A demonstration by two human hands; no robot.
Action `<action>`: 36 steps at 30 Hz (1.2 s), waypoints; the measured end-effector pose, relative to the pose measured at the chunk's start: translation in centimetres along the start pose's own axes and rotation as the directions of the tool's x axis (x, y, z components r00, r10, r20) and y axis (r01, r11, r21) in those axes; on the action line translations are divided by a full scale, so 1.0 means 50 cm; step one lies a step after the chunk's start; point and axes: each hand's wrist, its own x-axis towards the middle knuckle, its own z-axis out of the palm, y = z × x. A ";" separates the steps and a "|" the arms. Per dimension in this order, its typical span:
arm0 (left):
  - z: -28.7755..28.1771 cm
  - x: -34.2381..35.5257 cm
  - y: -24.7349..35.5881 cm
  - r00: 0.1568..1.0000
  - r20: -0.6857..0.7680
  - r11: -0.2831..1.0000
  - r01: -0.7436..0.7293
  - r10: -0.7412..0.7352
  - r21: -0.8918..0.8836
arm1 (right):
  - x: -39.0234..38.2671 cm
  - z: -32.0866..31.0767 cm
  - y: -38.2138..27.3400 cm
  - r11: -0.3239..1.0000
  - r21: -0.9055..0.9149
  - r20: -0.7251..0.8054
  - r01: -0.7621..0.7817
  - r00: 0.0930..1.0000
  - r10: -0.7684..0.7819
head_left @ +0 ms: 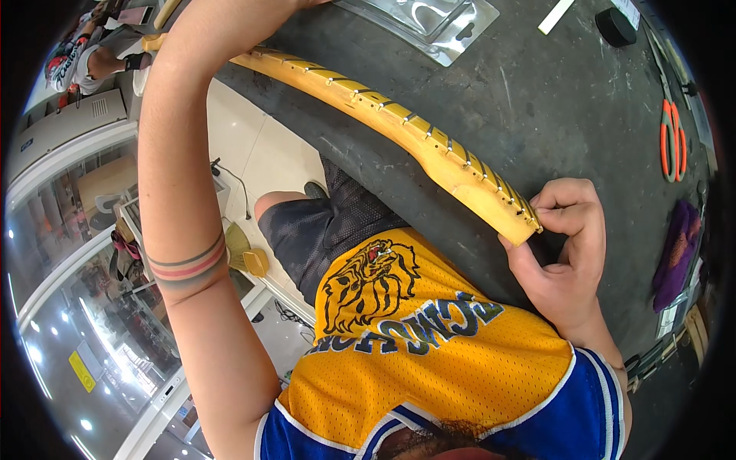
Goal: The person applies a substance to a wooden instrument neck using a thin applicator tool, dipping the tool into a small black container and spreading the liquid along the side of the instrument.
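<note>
Yellow wooden guitar neck (399,115) lies slantwise along the near edge of the dark grey bench (552,107), blocking passage across that edge. Right hand (563,253) closes off the neck's end; left forearm bars its far part. Open bench surface behind the neck. Obstacles toward the far edge: clear plastic blister pack (429,19), black round puck (616,27). Right edge: orange-handled scissors (671,142), purple cloth (676,253).
</note>
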 end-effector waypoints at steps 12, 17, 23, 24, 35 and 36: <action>0.043 -0.037 -0.022 0.934 -0.327 0.974 -0.190 0.141 -0.124 | -0.004 0.007 0.001 0.998 0.044 -0.053 -0.044 0.998 0.046; 0.077 -0.117 -0.064 0.874 -0.482 0.798 -0.329 0.055 -0.505 | -0.003 -0.004 0.002 0.998 0.033 0.019 -0.054 0.998 0.054; 0.191 -0.195 -0.009 0.661 -0.730 0.493 -0.699 0.172 -0.518 | 0.000 -0.006 0.001 0.998 0.043 0.027 -0.040 0.999 0.039; 0.209 -0.208 0.008 0.672 -0.723 0.522 -0.679 0.159 -0.517 | -0.001 -0.006 0.002 0.998 0.043 0.026 -0.042 0.999 0.041; 0.296 -0.266 0.075 0.657 -0.748 0.527 -0.672 0.099 -0.521 | -0.004 -0.002 0.005 0.997 0.060 0.010 -0.044 0.999 0.044; 0.304 -0.266 0.079 0.647 -0.757 0.537 -0.671 0.088 -0.511 | -0.003 -0.003 0.005 0.998 0.058 0.010 -0.040 0.999 0.039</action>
